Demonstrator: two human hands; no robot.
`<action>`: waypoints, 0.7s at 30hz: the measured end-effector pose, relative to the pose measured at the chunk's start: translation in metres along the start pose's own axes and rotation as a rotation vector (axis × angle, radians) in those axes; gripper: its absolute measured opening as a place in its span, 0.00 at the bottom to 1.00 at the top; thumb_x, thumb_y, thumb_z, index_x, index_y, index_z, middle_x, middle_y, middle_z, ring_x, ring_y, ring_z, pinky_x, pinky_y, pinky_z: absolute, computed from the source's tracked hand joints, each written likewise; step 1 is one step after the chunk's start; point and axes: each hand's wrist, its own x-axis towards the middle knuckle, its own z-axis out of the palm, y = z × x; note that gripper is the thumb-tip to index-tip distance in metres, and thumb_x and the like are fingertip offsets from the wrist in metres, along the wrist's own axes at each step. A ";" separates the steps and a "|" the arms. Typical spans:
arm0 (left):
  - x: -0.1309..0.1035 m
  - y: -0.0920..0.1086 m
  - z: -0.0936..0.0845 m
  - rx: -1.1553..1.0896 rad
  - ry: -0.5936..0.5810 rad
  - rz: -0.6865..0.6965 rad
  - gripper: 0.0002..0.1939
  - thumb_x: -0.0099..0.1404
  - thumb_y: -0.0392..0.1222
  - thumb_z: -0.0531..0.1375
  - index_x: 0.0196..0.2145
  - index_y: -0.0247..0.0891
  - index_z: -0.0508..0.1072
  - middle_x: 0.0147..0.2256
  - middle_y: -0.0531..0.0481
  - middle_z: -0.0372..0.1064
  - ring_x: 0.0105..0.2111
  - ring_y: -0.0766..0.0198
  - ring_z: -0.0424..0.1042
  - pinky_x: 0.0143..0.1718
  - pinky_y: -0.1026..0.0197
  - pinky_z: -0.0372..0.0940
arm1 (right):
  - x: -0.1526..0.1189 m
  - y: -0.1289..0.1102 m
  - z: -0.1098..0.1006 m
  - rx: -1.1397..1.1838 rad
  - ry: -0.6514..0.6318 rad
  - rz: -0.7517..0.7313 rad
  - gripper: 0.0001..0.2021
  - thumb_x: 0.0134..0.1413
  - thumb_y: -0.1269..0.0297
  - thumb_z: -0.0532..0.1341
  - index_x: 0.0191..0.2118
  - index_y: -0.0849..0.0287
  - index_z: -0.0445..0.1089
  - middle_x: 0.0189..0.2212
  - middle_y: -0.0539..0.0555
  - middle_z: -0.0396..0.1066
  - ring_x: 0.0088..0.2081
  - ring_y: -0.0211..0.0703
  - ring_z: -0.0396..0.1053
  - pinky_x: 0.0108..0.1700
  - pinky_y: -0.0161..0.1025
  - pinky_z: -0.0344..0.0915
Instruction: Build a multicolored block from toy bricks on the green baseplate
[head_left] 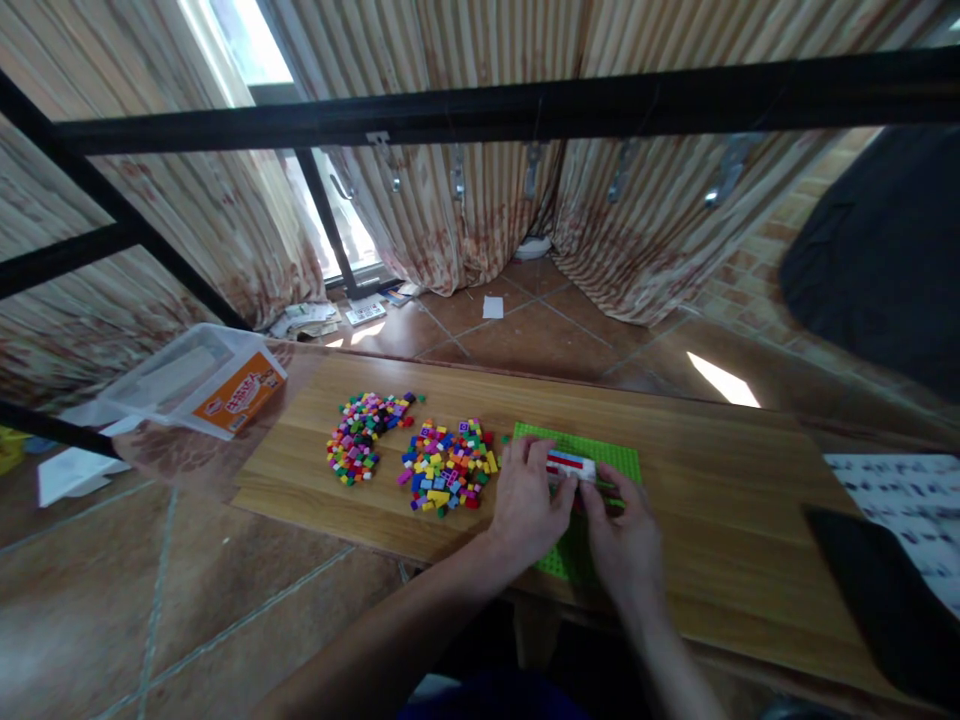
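Observation:
A block of joined toy bricks [571,464], white with a red stripe, is held between both hands above a green studded baseplate [619,460]. My left hand [526,500] grips its left end, fingers over the far side and thumb at the near side. At the right end, my right hand [621,530] pinches it with thumb and fingers. The underside of the block and part of the baseplate are hidden by the hands. Left of the baseplate lies a pile of loose colourful bricks [444,468], close to my left hand.
A second pile of small bricks [360,430] lies farther left on the wooden table [720,500]. A clear plastic box [172,375] with an orange label stands past the left end. A black metal frame [480,118] crosses beyond the table. A dark flat object [877,590] is at the right.

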 end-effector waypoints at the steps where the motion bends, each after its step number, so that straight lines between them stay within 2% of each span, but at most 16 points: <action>1: 0.002 0.000 0.003 -0.011 -0.010 -0.012 0.20 0.61 0.39 0.59 0.51 0.38 0.65 0.51 0.40 0.61 0.52 0.50 0.62 0.55 0.47 0.61 | 0.001 0.000 0.002 0.024 -0.008 0.007 0.23 0.56 0.50 0.56 0.50 0.61 0.69 0.44 0.63 0.72 0.41 0.50 0.70 0.43 0.49 0.67; 5: 0.004 0.000 0.011 -0.073 -0.029 -0.066 0.19 0.60 0.36 0.59 0.50 0.37 0.66 0.50 0.40 0.61 0.52 0.51 0.62 0.55 0.48 0.62 | 0.001 0.002 0.007 0.106 0.010 0.042 0.22 0.55 0.51 0.57 0.49 0.62 0.70 0.43 0.62 0.74 0.40 0.50 0.71 0.45 0.50 0.66; 14: 0.006 0.002 0.012 -0.138 -0.015 -0.147 0.17 0.58 0.33 0.59 0.46 0.36 0.68 0.47 0.41 0.62 0.49 0.53 0.63 0.53 0.50 0.64 | 0.001 -0.001 0.009 0.178 0.039 0.086 0.22 0.52 0.52 0.60 0.47 0.63 0.72 0.40 0.61 0.75 0.38 0.49 0.72 0.44 0.47 0.66; 21: 0.008 0.005 0.013 -0.157 -0.001 -0.170 0.18 0.58 0.33 0.59 0.47 0.36 0.68 0.48 0.40 0.63 0.50 0.52 0.65 0.53 0.49 0.64 | 0.007 0.006 0.011 0.309 -0.033 0.187 0.25 0.48 0.49 0.63 0.46 0.64 0.72 0.41 0.62 0.76 0.41 0.50 0.73 0.46 0.48 0.67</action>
